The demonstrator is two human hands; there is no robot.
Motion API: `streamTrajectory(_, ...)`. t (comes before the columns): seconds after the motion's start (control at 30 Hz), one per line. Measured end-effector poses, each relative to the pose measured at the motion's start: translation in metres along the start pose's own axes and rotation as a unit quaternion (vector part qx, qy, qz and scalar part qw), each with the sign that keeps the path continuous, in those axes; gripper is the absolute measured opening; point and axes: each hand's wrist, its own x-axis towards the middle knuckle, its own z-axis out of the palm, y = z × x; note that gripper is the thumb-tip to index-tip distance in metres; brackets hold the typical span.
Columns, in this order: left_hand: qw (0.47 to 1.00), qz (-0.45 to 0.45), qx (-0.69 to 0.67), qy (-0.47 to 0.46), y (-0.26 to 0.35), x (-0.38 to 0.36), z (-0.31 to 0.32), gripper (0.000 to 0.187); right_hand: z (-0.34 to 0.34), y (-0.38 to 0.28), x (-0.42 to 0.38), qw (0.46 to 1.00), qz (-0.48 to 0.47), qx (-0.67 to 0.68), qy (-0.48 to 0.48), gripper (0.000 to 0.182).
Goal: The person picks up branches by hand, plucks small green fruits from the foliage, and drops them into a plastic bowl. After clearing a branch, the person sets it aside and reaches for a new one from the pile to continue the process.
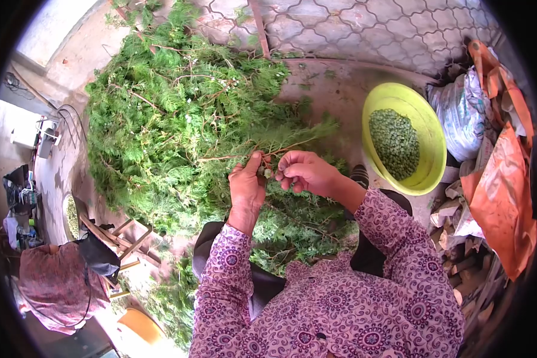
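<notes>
- A broad, feathery heap of cut green conifer branches (161,119) covers the concrete floor (340,89) toward its meshed edge.
- A round yellow-green plastic basin (429,143), right of the heap, holds small green cones (394,143).
- A thin brown leafy twig (218,159), above the heap, lies crosswise, its leafy tip pointing right.
- The left hand (246,191) pinches the twig; steadying it beside the fruit seems best.
- The right hand's (313,174) fingers are pinched together, contents unclear; a light grip seems suitable.

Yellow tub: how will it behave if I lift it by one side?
The tub looks like plastic, so it may be light for its size and flex at the rim. The green pods lie loose in the bottom, so they will probably slide to the low side.
</notes>
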Motion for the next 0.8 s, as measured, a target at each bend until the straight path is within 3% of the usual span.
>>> streamTrajectory(0.1,0.998,0.027,-0.015,0.055,-0.004,-0.006,0.011,0.015,-0.001,0.006,0.005,0.997,0.038,-0.059,0.029,0.014)
streamTrajectory(0.2,0.999,0.030,-0.015,0.038,-0.010,-0.002,0.008,0.014,-0.001,0.014,0.008,0.995,0.054,-0.071,0.053,0.019)
streamTrajectory(0.37,0.998,0.039,0.039,0.030,-0.012,-0.003,0.006,0.013,0.004,0.019,0.013,0.986,0.119,0.117,0.027,0.025)
streamTrajectory(0.43,0.994,0.043,0.084,0.046,-0.014,-0.006,0.008,0.014,0.005,0.017,0.014,0.984,0.110,0.140,0.026,0.023)
streamTrajectory(0.5,0.989,0.120,0.088,0.008,-0.020,-0.011,0.015,0.014,0.006,0.019,0.016,0.981,0.101,0.164,0.026,0.020)
streamTrajectory(0.7,0.991,0.100,0.091,-0.014,-0.020,-0.014,0.013,0.017,0.009,0.030,0.015,0.967,0.068,0.240,0.054,0.013)
streamTrajectory(0.8,0.990,0.082,0.112,-0.016,-0.022,-0.014,0.011,0.017,0.003,0.034,0.016,0.968,0.071,0.242,0.017,0.011)
